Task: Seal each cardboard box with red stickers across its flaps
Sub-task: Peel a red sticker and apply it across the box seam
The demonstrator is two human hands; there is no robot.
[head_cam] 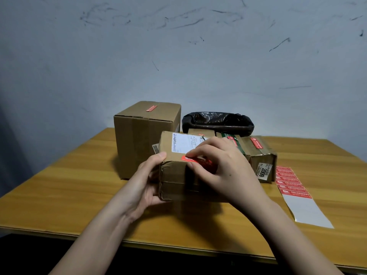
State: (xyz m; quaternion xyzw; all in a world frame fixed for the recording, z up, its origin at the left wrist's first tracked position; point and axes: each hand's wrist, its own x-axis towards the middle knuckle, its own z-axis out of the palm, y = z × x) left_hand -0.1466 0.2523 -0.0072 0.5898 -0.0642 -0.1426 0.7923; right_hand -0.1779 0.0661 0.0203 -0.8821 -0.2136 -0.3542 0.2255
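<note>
- The box [178, 165] sits at the table's [79, 185] centre, between both hands.
- The left hand [147, 183] grips its left end.
- The right hand [220, 165] curls over the sticker [190, 159], whose long axis runs left-right along the near top edge.

One head-worn wide-angle view looks forward and down, close over both hands: the left hand [146, 180] and right hand [222, 167]. Beyond the fingertips [190, 154] stretches the yellow-brown wooden table [79, 195], ending at the scuffed pale-blue wall [178, 56].
</note>
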